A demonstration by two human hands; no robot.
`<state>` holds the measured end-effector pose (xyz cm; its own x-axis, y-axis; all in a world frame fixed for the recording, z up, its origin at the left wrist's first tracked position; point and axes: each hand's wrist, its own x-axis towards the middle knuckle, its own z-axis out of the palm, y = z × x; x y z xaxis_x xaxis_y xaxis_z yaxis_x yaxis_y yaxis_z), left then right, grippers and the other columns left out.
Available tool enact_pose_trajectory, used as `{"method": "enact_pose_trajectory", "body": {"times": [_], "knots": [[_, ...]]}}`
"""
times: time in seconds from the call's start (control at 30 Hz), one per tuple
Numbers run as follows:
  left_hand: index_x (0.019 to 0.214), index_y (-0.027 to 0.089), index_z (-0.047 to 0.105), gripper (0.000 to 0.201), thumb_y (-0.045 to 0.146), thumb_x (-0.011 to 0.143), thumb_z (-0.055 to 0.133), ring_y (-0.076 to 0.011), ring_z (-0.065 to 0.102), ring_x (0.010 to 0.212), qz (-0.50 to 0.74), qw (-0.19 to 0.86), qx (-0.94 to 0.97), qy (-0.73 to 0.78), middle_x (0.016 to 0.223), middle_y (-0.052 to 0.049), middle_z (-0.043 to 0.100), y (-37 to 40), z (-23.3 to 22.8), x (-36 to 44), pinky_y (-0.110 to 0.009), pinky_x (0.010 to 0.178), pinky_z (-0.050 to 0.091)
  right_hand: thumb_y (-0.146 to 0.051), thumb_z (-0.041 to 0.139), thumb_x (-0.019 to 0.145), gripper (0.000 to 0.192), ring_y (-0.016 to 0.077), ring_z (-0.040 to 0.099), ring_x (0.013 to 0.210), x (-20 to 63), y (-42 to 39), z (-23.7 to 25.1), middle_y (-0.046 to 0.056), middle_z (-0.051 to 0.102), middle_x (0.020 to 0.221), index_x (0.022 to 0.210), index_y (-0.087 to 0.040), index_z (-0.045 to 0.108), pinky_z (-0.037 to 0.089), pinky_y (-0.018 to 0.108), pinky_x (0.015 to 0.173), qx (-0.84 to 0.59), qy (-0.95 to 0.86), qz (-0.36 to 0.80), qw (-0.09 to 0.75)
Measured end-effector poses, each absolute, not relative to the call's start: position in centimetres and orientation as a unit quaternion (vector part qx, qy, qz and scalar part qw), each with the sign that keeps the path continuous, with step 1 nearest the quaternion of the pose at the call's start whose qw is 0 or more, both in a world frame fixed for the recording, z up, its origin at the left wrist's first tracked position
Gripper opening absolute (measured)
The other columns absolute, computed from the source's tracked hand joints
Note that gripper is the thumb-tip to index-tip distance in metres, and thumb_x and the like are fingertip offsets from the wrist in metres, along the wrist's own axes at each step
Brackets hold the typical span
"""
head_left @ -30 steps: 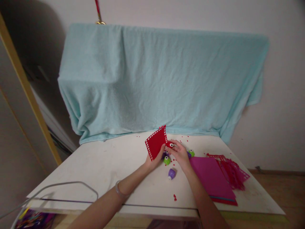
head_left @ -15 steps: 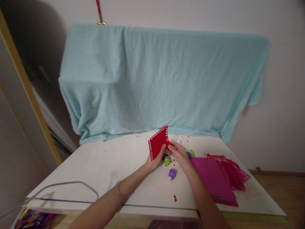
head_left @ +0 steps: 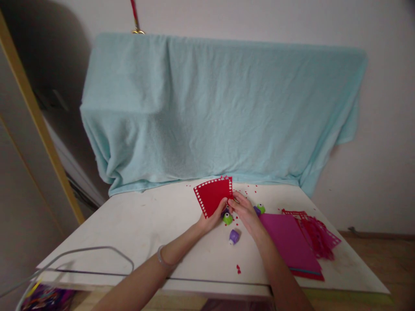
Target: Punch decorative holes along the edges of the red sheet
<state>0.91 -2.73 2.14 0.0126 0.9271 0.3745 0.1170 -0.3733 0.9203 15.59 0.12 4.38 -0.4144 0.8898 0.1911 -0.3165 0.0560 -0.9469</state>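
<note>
Red paper square [head_left: 214,196]: held up over the far middle of the desk [head_left: 136,224], both hands at its lower corner. Your left hand [head_left: 212,218] has its fingers clamped on the paper; your right hand [head_left: 244,211] pinches the same corner, a punch possibly under it, too hidden to tell. Progress, judged: white punched holes line at least two edges. Around it: green punch [head_left: 227,218], purple punch [head_left: 234,236], magenta sheets [head_left: 288,244] and red offcuts [head_left: 316,233] toward the right edge. No writing readable.
</note>
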Motion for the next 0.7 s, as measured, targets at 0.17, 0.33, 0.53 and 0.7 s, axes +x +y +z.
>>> {"method": "enact_pose_trajectory", "body": {"times": [0.17,0.33,0.53,0.7], "knots": [[0.082,0.015,0.065,0.044,0.044,0.097,0.036,-0.0161,0.062,0.088,0.533,0.335,0.667,0.399,0.09,-0.007,0.067,-2.73,2.53,0.99,-0.032,0.097,0.046,-0.038,0.072,0.077,0.024,0.0106,0.045,0.057,15.44,0.14,4.37,0.001,0.06,0.086,0.093,-0.021,0.064,0.037,0.026,0.053,-0.262,-0.533,0.639,0.488],[0.097,0.016,0.065,0.041,0.05,0.094,0.042,-0.019,0.062,0.096,0.546,0.314,0.631,0.454,0.098,-0.008,0.069,-3.07,2.49,1.24,-0.033,0.095,0.047,-0.035,0.07,0.08,0.018,0.0107,0.046,0.059,15.74,0.6,4.04,0.0,0.058,0.083,0.091,-0.021,0.064,0.039,0.026,0.057,-0.245,-0.522,0.653,0.491],[0.109,0.018,0.062,0.039,0.048,0.093,0.043,-0.0208,0.06,0.107,0.563,0.275,0.596,0.501,0.113,-0.008,0.067,-3.13,2.14,0.89,-0.035,0.1,0.043,-0.033,0.07,0.08,0.018,0.0108,0.047,0.062,15.88,0.85,3.75,0.001,0.058,0.087,0.092,-0.021,0.065,0.04,0.027,0.059,-0.247,-0.497,0.659,0.507],[0.11,0.018,0.061,0.037,0.046,0.094,0.044,-0.0214,0.061,0.106,0.571,0.289,0.593,0.488,0.113,-0.009,0.067,-2.92,2.07,1.2,-0.036,0.098,0.045,-0.033,0.075,0.074,0.027,0.0127,0.05,0.066,15.74,0.8,3.98,0.002,0.062,0.094,0.097,-0.023,0.065,0.04,0.027,0.059,-0.26,-0.482,0.649,0.528]]}}
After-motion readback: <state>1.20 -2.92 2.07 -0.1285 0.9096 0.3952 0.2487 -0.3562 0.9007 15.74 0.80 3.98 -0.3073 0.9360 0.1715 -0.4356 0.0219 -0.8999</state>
